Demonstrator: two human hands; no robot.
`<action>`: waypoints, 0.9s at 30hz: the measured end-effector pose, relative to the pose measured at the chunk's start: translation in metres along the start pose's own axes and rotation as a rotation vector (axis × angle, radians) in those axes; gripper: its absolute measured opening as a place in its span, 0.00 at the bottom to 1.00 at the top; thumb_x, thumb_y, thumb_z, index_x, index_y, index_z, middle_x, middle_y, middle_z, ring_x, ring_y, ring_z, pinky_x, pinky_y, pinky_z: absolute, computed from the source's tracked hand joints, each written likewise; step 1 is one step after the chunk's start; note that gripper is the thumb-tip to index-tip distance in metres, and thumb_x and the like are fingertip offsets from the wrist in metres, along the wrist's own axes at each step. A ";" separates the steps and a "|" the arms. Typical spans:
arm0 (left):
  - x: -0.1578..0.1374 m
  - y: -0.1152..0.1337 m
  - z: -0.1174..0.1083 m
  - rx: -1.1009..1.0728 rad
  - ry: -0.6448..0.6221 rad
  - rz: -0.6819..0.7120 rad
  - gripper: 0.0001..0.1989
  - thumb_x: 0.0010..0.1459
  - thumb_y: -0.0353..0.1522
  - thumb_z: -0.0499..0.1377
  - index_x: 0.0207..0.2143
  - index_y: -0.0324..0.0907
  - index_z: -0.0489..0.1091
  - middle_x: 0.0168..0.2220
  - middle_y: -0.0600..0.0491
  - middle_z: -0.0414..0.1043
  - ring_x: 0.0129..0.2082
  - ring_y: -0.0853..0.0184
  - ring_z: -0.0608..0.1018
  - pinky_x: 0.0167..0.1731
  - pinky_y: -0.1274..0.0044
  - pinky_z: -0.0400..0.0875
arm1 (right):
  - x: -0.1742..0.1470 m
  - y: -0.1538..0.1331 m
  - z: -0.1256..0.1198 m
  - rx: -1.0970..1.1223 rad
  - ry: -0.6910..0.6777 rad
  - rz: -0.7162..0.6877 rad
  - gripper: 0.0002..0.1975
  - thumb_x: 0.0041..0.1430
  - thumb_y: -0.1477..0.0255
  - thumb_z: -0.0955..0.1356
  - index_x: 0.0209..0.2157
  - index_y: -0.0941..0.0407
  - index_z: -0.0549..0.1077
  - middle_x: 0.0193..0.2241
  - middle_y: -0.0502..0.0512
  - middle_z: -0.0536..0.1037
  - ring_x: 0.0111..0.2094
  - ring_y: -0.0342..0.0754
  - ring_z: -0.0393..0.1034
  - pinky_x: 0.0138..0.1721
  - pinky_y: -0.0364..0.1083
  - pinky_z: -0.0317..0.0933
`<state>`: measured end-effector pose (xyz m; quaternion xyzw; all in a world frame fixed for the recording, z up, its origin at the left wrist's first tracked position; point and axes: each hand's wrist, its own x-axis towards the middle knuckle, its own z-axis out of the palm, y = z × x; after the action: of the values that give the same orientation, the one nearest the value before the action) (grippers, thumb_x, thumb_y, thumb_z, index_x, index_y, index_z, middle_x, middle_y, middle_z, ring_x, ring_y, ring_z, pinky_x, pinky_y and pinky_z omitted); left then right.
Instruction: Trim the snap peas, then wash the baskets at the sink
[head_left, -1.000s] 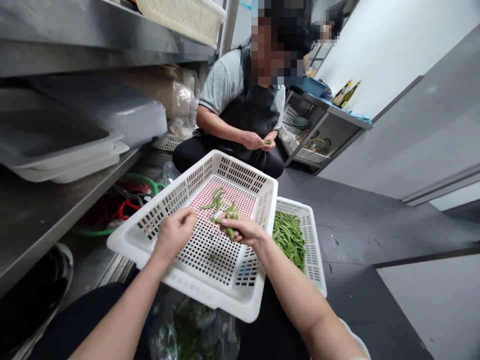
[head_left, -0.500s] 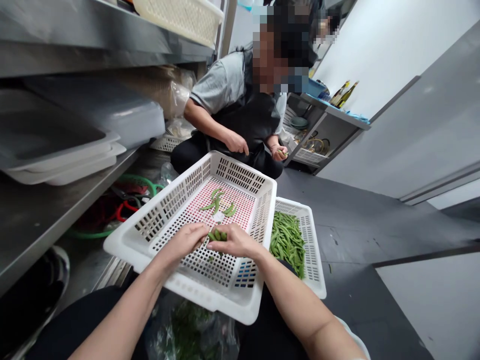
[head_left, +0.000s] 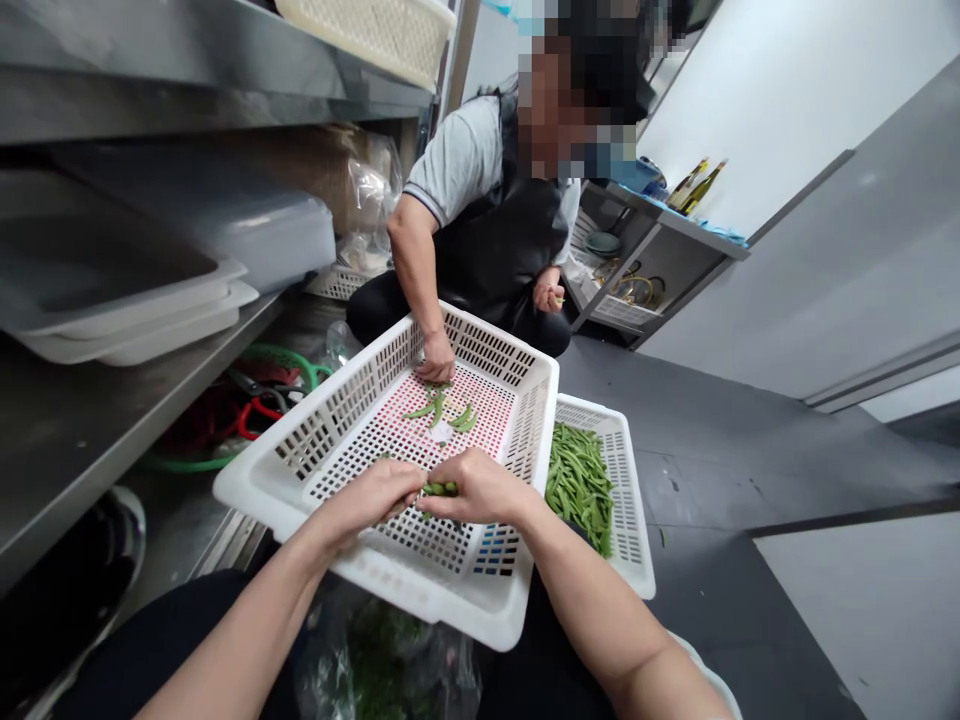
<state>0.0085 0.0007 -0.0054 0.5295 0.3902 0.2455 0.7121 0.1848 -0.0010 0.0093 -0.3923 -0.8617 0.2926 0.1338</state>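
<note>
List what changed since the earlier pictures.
The wearer's left hand has moved right to meet the right hand, which still holds green pods. The co-worker's right hand has reached into the white basket, down to loose pods. The pod-filled crate stayed put.

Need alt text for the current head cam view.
The wearer's right hand holds green pods, left hand close beside it, over a white slotted basket. A few loose pods lie inside, where a co-worker opposite reaches in with one hand. At right, another white basket holds heaped pods.
</note>
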 end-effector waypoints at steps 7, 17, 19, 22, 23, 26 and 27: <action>-0.003 -0.007 -0.001 -0.461 -0.200 -0.107 0.21 0.45 0.42 0.63 0.17 0.40 0.56 0.11 0.63 0.42 0.11 0.80 0.44 0.12 0.83 0.35 | -0.002 -0.005 0.007 0.282 0.176 -0.140 0.18 0.58 0.65 0.62 0.17 0.56 0.59 0.15 0.46 0.60 0.18 0.38 0.53 0.23 0.41 0.49; -0.001 0.007 -0.006 -0.549 -0.034 -0.060 0.15 0.49 0.36 0.60 0.19 0.38 0.58 0.14 0.59 0.53 0.11 0.81 0.49 0.11 0.88 0.42 | 0.035 0.050 -0.031 0.783 0.788 0.391 0.14 0.62 0.62 0.59 0.34 0.58 0.66 0.23 0.51 0.72 0.22 0.40 0.67 0.24 0.40 0.64; -0.004 0.009 -0.011 -0.500 0.047 -0.031 0.14 0.46 0.37 0.62 0.20 0.37 0.61 0.17 0.58 0.57 0.13 0.80 0.55 0.12 0.88 0.46 | 0.050 0.078 -0.038 0.359 0.560 0.578 0.10 0.63 0.70 0.57 0.39 0.58 0.65 0.25 0.50 0.72 0.23 0.39 0.68 0.24 0.39 0.63; -0.006 0.010 -0.016 -0.440 0.134 -0.031 0.15 0.43 0.39 0.63 0.23 0.37 0.64 0.19 0.56 0.61 0.16 0.77 0.61 0.13 0.87 0.51 | 0.066 0.111 -0.029 -0.243 0.079 0.688 0.07 0.56 0.73 0.65 0.39 0.57 0.68 0.28 0.52 0.75 0.30 0.43 0.71 0.30 0.41 0.65; -0.006 0.010 -0.017 -0.422 0.149 -0.034 0.15 0.42 0.40 0.63 0.23 0.37 0.64 0.19 0.55 0.62 0.16 0.77 0.62 0.13 0.87 0.51 | 0.070 0.119 -0.022 -0.342 -0.013 0.685 0.08 0.53 0.74 0.68 0.37 0.57 0.70 0.30 0.54 0.76 0.34 0.47 0.72 0.34 0.43 0.65; -0.004 0.010 -0.019 -0.385 0.184 -0.023 0.14 0.38 0.39 0.63 0.21 0.37 0.66 0.20 0.53 0.65 0.19 0.75 0.65 0.13 0.86 0.50 | 0.075 0.132 -0.001 -0.445 -0.108 0.660 0.05 0.49 0.77 0.69 0.32 0.58 0.72 0.35 0.61 0.77 0.43 0.56 0.71 0.43 0.51 0.63; -0.002 0.010 -0.020 -0.386 0.214 -0.027 0.13 0.35 0.37 0.62 0.21 0.37 0.68 0.20 0.53 0.65 0.20 0.74 0.65 0.13 0.86 0.51 | 0.076 0.134 0.004 -0.467 -0.137 0.648 0.05 0.50 0.79 0.68 0.31 0.58 0.73 0.36 0.62 0.77 0.43 0.57 0.71 0.44 0.52 0.62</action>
<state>-0.0082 0.0131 0.0017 0.3490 0.4165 0.3610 0.7579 0.2130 0.1243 -0.0753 -0.6431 -0.7437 0.1414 -0.1158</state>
